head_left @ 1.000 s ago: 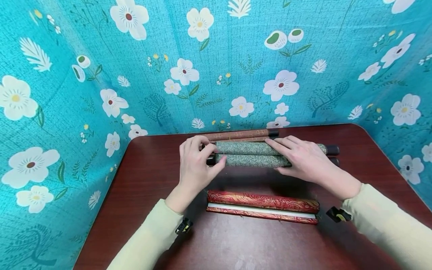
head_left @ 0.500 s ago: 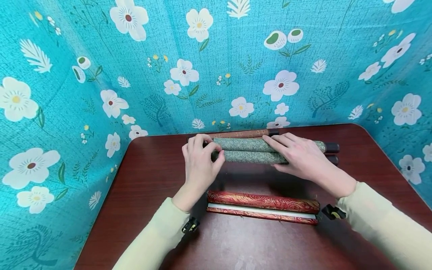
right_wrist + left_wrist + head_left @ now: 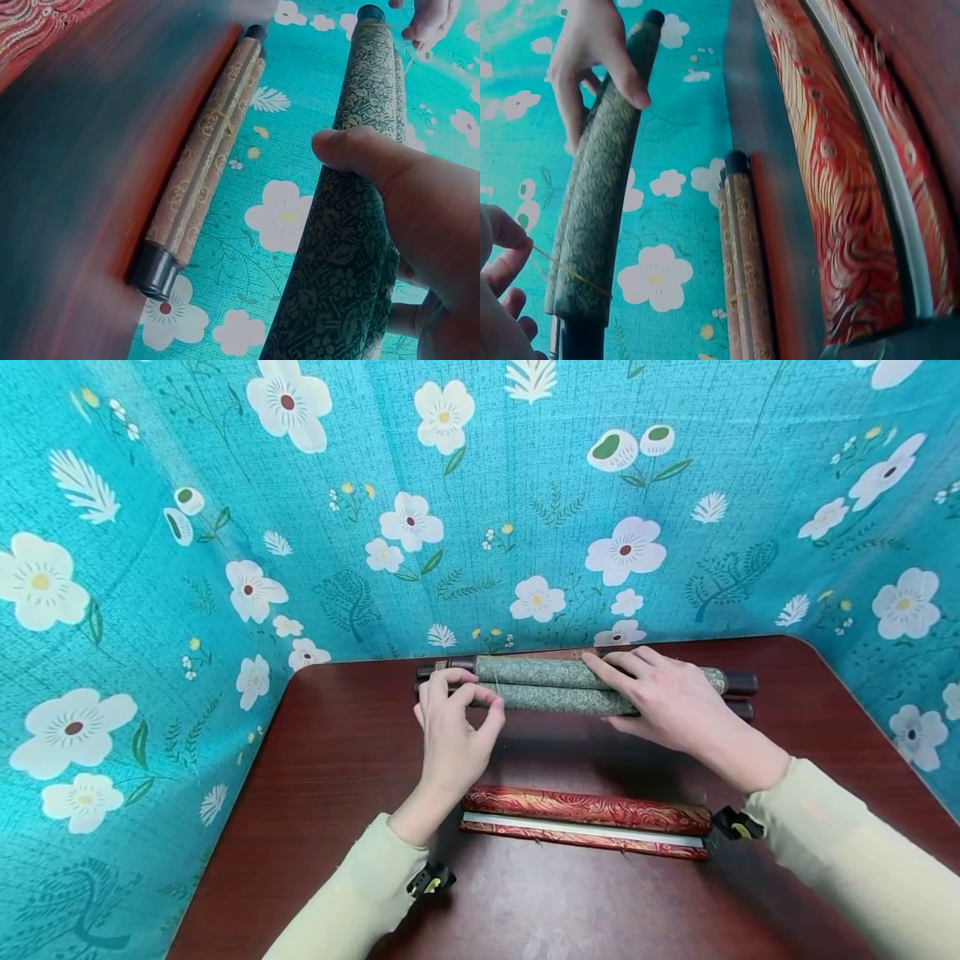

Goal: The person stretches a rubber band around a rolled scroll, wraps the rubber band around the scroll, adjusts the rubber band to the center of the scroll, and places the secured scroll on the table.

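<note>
A green patterned scroll, rolled from both ends into two parallel rolls with dark end knobs, is held up toward the back of the table. My right hand grips its right part, the thumb on the near side as seen in the right wrist view. At the other end my left hand pinches a thin yellowish rubber band between thumb and index finger. That band loops around the green scroll close to its left end and is stretched away from the cloth.
Behind the green scroll lies a brown patterned scroll with black knobs, partly hidden in the head view. A red and gold scroll with a white strip lies nearer on the dark red table. A blue flowered curtain stands behind.
The green scroll has moved slightly back and up, covering more of the brown one. My left hand has moved right, drawing its pinched fingertips away from the knobs, which now show.
</note>
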`<move>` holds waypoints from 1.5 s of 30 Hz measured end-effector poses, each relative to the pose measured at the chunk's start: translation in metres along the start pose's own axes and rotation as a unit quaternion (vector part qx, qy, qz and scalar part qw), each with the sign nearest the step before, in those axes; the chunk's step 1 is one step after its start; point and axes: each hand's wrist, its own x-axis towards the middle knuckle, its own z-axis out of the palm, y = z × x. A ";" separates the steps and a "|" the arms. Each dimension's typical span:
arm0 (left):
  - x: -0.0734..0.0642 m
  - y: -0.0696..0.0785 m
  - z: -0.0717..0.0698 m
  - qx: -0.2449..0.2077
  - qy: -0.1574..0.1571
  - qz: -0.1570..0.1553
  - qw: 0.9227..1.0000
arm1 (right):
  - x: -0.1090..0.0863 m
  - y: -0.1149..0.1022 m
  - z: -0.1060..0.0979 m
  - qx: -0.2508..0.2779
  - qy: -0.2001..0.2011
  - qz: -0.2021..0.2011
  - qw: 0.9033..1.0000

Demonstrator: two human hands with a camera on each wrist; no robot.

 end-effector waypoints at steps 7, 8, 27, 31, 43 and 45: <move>-0.010 0.009 0.000 -0.061 -0.034 -0.051 0.996 | 0.001 0.001 0.002 0.003 -0.002 0.008 1.000; -0.011 0.010 0.000 -0.070 -0.038 -0.060 0.995 | 0.001 0.001 0.003 0.003 -0.002 0.009 1.000; -0.016 0.000 -0.001 -0.244 -0.210 -0.096 0.942 | 0.007 0.001 0.000 0.014 0.014 0.044 0.999; -0.012 -0.008 0.000 -0.283 -0.241 -0.176 0.911 | 0.008 0.002 -0.004 0.014 0.023 0.048 0.998; -0.001 -0.022 0.002 -0.349 -0.286 -0.385 0.805 | 0.012 0.002 -0.010 0.016 0.022 0.071 0.997; -0.002 -0.019 0.003 -0.327 -0.281 -0.388 0.815 | 0.012 0.002 -0.011 0.017 0.015 0.078 0.997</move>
